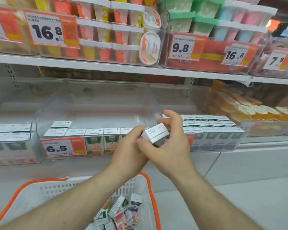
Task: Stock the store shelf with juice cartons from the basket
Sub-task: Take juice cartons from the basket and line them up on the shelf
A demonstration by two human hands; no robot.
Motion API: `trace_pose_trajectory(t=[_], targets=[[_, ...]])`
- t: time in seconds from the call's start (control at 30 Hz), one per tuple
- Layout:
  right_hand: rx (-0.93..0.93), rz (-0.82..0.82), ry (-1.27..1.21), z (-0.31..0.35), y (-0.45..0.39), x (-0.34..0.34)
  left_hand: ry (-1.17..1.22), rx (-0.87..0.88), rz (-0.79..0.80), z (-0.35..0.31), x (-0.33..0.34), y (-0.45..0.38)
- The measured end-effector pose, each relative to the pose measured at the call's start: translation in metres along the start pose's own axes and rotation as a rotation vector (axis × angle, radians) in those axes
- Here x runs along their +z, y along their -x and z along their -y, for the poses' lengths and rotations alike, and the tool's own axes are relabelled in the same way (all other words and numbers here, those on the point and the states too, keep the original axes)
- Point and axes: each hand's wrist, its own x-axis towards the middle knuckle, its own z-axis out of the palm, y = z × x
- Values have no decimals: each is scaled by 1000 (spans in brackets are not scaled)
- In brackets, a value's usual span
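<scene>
Mid-stocking here imo. Both hands are on one carton [155, 133], held up in front of the shelf and above the basket [150, 193]. Left hand [130, 146] is curled round its near-left end, right hand [171, 143] pinches the other side w/ thumb and fingers, the upper fingers spread loose. Looks like it's being turned so the top faces up before it goes in.

Next move prob: lower it upright into the clear bin [96, 103] w/ the 6.5 tag [63, 146]. The front row [101, 135] runs along the bin's front and there's lots of bare room behind, so should slot in easy, just keep it square to its neighbours.

Basket sits near, low centre, still has a bunch of cartons lying jumbled. Bin to the right looks fuller. Upper shelf [106, 63] holds tubs, not relevant.
</scene>
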Motion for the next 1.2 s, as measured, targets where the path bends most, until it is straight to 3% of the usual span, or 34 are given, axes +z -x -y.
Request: trace_pose_trajectory(t=[0.2, 0.33, 0.47, 0.57, 0.67, 0.8, 0.93, 1.13, 1.2], targets=[[61, -46, -33, -7, -12, -22, 0, 82, 114, -14, 13, -21], [35, -74, 177, -5, -23, -33, -71, 160, 124, -12, 22, -35], [167, -273, 9, -12, -71, -56, -426, 285, 55, -7, 27, -59], [346, -336, -141, -27, -123, -72, -725, 104, 57, -3, 34, -77], [467, -261, -198, -44, -167, -75, -864, 18, 93, 5, 46, -83], [513, -94, -154, -67, -208, -57, -911, 74, 39, 14, 50, -85], [420, 2, 112, -79, -222, -25, -950, 89, 27, 16, 53, -83], [397, 425, 379, -97, -226, 3, -944, 102, 10, 19, 53, -85], [423, 475, 394, -94, -229, -1, -938, 90, 13, 19, 54, -85]])
